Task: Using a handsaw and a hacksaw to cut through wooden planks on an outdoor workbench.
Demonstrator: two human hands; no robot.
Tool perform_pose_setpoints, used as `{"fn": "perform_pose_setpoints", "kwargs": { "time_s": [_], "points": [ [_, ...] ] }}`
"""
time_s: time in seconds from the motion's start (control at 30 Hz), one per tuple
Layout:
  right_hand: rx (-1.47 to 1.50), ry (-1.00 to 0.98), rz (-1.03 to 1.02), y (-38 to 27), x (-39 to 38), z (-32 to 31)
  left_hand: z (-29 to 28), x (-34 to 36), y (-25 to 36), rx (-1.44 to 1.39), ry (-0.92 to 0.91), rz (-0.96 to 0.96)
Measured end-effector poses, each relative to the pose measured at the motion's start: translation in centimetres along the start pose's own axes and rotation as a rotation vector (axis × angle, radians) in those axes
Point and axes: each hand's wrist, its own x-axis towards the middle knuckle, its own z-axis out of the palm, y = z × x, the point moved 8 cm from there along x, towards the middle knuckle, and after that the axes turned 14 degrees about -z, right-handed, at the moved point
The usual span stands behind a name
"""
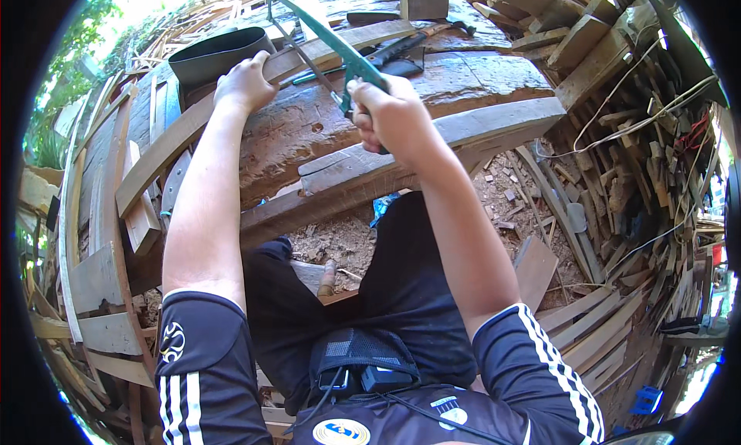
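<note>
My right hand (383, 113) is closed round the handle of a green frame saw (323, 30), whose thin blade slants up to the far edge and crosses a long wooden strip (166, 153). My left hand (242, 88) grips that strip, just left of the saw and in front of a dark oval container (220, 57). Beneath both hands lies a thick weathered timber bench (303, 131), with a long squared beam (494, 123) along its near side. Dark-handled tools (395, 53) lie behind my right hand, partly hidden.
Stacks of scrap wood (621, 167) crowd the right, with loose cords (602, 140) hanging over them. More boards (96, 275) line the left. Wood chips (340, 244) cover the ground between my legs. A blue plastic object (647, 399) sits at the lower right.
</note>
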Motion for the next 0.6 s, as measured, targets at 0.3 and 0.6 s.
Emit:
{"fn": "perform_pose_setpoints", "kwargs": {
  "time_s": [0.3,0.6],
  "points": [
    [0.081,0.025,0.138,-8.5,-8.2,-7.7,-1.1,-1.6,-1.6,-0.012,0.035,0.092],
    [-0.214,-0.043,-0.111,-0.3,-3.2,0.8,-1.5,-2.7,0.2,-0.029,0.081,0.057]
  ]
}}
